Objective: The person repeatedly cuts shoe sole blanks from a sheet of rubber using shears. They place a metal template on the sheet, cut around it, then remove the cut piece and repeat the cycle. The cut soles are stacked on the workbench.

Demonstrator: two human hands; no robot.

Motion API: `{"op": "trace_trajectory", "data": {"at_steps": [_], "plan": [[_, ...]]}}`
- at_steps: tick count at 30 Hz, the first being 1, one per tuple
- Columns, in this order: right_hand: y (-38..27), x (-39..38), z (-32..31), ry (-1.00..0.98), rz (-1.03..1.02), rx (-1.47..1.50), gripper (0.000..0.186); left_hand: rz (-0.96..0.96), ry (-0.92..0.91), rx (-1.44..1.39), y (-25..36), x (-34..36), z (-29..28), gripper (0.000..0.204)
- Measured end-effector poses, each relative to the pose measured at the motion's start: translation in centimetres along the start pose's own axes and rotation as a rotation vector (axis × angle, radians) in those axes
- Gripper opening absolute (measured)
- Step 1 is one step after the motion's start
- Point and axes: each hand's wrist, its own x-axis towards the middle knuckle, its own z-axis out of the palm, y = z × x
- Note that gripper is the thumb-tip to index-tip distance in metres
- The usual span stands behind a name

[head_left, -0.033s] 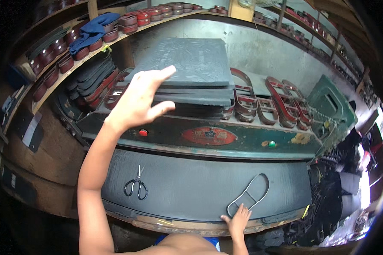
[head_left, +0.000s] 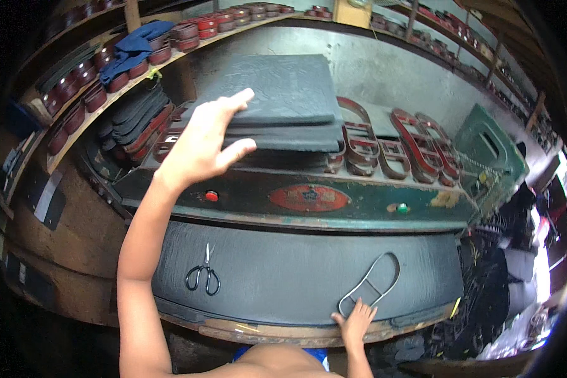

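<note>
My left hand (head_left: 203, 142) is raised before a stack of dark rubber-like sheets (head_left: 277, 91), its thumb and fingers apart with nothing between them. Whether it touches the sheets' edge I cannot tell. On the dark sheet covering the worktable (head_left: 264, 271) lies a sole-shaped metal cutting die (head_left: 394, 277) with a crossbar. My right hand (head_left: 357, 321) rests at the die's near end by the table's front edge, fingers spread; the fingertips overlap the die's rim. Black-handled scissors (head_left: 203, 277) lie at the left of the table, blades pointing away.
Behind the table runs a green machine beam (head_left: 233, 208) with a red button (head_left: 211, 196) and a green button (head_left: 402, 208). Red cutting dies (head_left: 416, 148) stand on top. Shelves (head_left: 107, 104) at left carry more dies and a blue cloth (head_left: 129, 50). Dark scraps (head_left: 485, 283) are heaped at right.
</note>
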Motion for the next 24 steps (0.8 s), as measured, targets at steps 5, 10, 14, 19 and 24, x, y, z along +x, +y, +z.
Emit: {"op": "trace_trajectory", "data": {"at_steps": [5,10,14,19,24], "plan": [[1.8,1.3,-6.3,0.013,-0.161,0.289,0.080,-0.012,0.096,0.083,1.3,0.0,-0.6,0.076],[0.5,-0.2,-20.1,-0.063,-0.435,0.475,0.076,-0.108,0.105,-0.062,4.2,-6.2,-3.1,0.076],[-0.3,3.3,-28.1,-0.044,-0.600,0.377,0.070,-0.232,0.108,-0.159,5.9,-12.2,-3.7,0.080],[-0.2,12.9,-31.1,-0.011,-0.647,0.311,0.079,-0.458,0.086,-0.148,7.7,-18.7,-3.9,0.081],[-0.8,22.1,-29.8,-0.020,-0.631,0.196,0.087,-0.770,-0.043,-0.098,10.4,-24.1,-4.1,0.081]]}}
